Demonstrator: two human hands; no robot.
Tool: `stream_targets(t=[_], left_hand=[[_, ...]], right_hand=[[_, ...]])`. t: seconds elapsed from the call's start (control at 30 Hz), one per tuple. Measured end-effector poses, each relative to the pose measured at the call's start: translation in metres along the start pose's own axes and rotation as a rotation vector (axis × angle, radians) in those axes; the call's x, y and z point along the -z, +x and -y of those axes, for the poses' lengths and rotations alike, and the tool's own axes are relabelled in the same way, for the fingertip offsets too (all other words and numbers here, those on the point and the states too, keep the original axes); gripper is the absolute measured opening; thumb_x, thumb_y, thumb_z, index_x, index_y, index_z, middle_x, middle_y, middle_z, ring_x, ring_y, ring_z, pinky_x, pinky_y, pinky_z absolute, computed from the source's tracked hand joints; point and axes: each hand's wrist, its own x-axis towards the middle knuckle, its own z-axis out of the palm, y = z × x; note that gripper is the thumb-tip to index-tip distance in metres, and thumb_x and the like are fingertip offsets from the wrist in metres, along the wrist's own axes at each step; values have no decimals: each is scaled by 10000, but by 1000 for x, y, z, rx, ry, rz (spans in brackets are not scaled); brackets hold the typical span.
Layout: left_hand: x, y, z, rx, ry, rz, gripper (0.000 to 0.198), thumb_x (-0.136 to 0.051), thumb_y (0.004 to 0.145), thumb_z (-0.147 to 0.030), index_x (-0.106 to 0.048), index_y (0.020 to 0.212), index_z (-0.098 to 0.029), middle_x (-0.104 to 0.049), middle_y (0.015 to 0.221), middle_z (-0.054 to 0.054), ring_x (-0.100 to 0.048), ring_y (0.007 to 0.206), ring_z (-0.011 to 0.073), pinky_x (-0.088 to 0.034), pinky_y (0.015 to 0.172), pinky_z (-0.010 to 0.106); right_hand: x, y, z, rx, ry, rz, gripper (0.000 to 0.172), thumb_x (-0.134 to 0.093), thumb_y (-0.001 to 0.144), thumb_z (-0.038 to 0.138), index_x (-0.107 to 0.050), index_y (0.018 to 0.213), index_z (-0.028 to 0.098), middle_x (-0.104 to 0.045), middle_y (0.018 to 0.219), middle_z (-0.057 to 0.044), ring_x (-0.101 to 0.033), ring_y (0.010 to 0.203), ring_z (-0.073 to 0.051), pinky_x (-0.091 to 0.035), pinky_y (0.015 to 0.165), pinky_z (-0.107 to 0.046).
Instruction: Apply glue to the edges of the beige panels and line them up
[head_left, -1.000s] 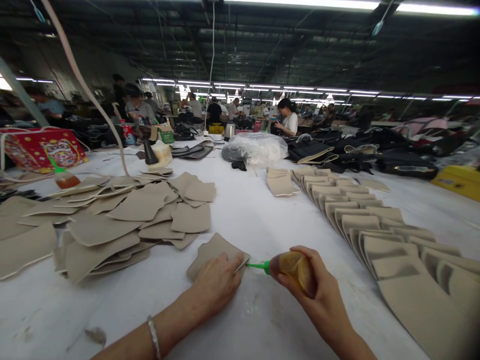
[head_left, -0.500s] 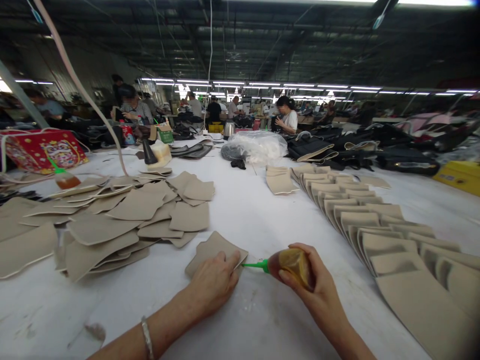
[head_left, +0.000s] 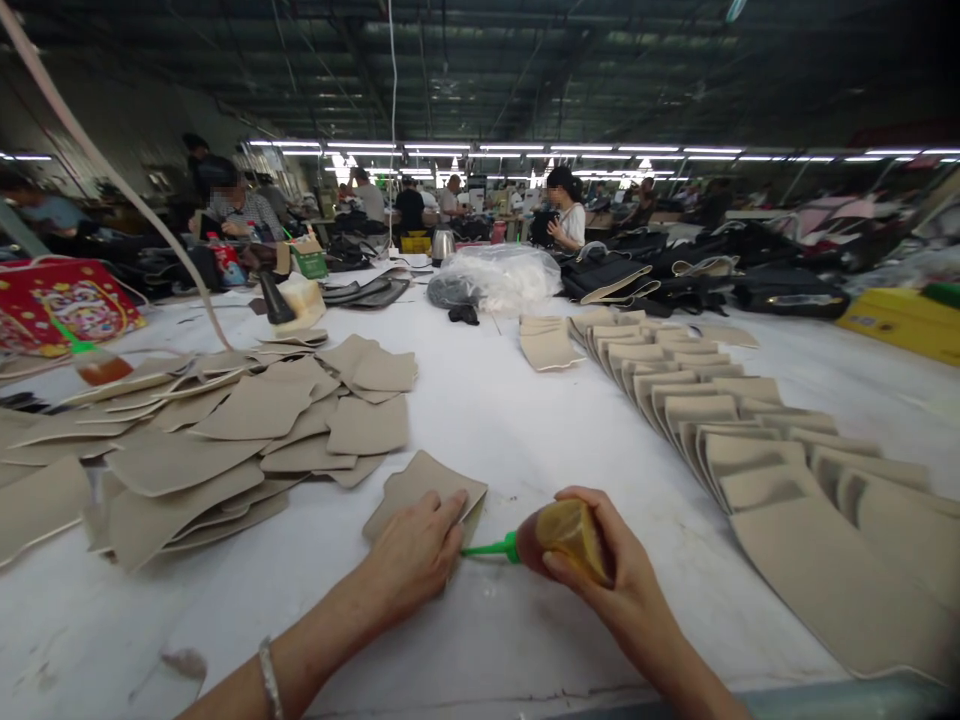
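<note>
L hand [head_left: 416, 550] open flat, pinning beige piece [head_left: 427, 480]; R hand [head_left: 607, 580] clenched round squeeze bottle [head_left: 566, 530], nozzle at piece edge. Piece looks thin, floppy, so pin near edge.

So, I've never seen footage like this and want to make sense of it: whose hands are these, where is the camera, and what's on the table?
No machine here: the picture comes from a camera worn on a person's head, looking forward and down, so both hands are that person's own. The left hand lies flat on a beige piece on the white table. The right hand grips a bottle whose green nozzle points at that piece's edge. A loose pile of such pieces lies to the left, an overlapping row to the right. Other people work far behind.
</note>
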Motion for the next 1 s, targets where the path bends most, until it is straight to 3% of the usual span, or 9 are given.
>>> stream_targets(t=[0.07,0.23,0.4,0.57,0.73,0.87,1.0], left_hand=[[0,0,0,6,6,14,452,-237,947,-317,-400,1359,-228,-580,1015,76,-603,869,208,-439,787,323],[1,-1,-1,5,-5,8,447,-243,952,-348,-420,1346,-230,-575,1028,74,-598,885,214,-440,800,331],[2,-1,0,-9,-26,20,460,-254,953,-352,-402,1366,-215,-574,1041,76,-595,900,219,-441,805,338],[-1,0,1,2,-17,14,452,-257,954,-358,-408,1359,-227,-572,1046,76,-595,910,221,-437,808,337],[-5,0,3,-6,-25,2,447,-278,946,-346,-407,1357,-225,-570,1032,74,-593,916,223,-431,825,343],[-6,0,3,-4,-15,-11,448,-265,953,-371,-403,1357,-234,-566,1053,74,-588,917,214,-430,816,326],[-6,-1,2,12,-6,5,437,-271,954,-354,-394,1358,-244,-563,1055,69,-589,916,205,-427,818,314]], right_hand=[[-1,-2,0,-2,27,29,416,-671,782,389,-450,1110,261,-559,922,8,-560,801,-202,-436,712,-294],[-1,-6,-3,-32,21,-52,407,-662,789,387,-441,1105,255,-543,887,14,-539,759,-189,-419,695,-293],[-2,-10,-3,-52,144,78,416,-664,778,420,-445,1088,251,-538,889,11,-540,776,-196,-429,694,-294],[-3,-10,-4,-80,102,-32,421,-659,786,398,-432,1108,248,-543,879,8,-544,769,-198,-422,706,-305],[-3,-12,-3,-75,177,81,412,-659,765,426,-454,1069,239,-552,878,-2,-557,780,-216,-443,685,-307],[-2,-12,-4,-83,99,-17,413,-649,783,419,-433,1089,246,-551,864,7,-559,770,-211,-437,703,-308],[-3,-15,-5,-71,148,76,428,-649,780,435,-427,1093,246,-542,893,0,-554,791,-213,-439,705,-307]])
